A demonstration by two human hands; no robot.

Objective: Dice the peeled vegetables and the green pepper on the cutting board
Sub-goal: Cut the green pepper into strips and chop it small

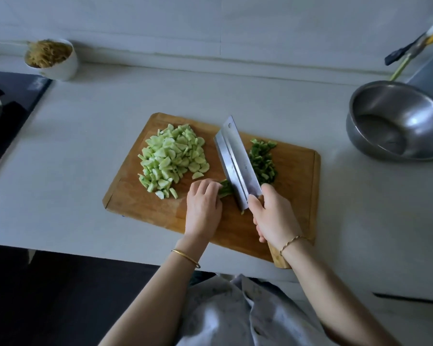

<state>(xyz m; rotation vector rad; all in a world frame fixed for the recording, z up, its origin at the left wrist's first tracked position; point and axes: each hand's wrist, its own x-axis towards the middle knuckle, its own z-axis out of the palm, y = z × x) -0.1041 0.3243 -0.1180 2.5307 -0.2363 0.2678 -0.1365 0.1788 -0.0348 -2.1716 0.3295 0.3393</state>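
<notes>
Two hands: left hand curls fingers onto pepper strips, right hand grips cleaver.

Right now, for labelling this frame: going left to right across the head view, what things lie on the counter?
White bowl of shredded food → pale diced vegetables → cleaver → chopped green pepper → steel bowl.

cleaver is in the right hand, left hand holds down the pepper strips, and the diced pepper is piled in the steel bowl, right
No: the diced pepper is piled on the cutting board, right of the blade, not in the steel bowl; the head view shows it. The rest stands: right hand grips the cleaver, left hand holds down the pepper strips.
</notes>
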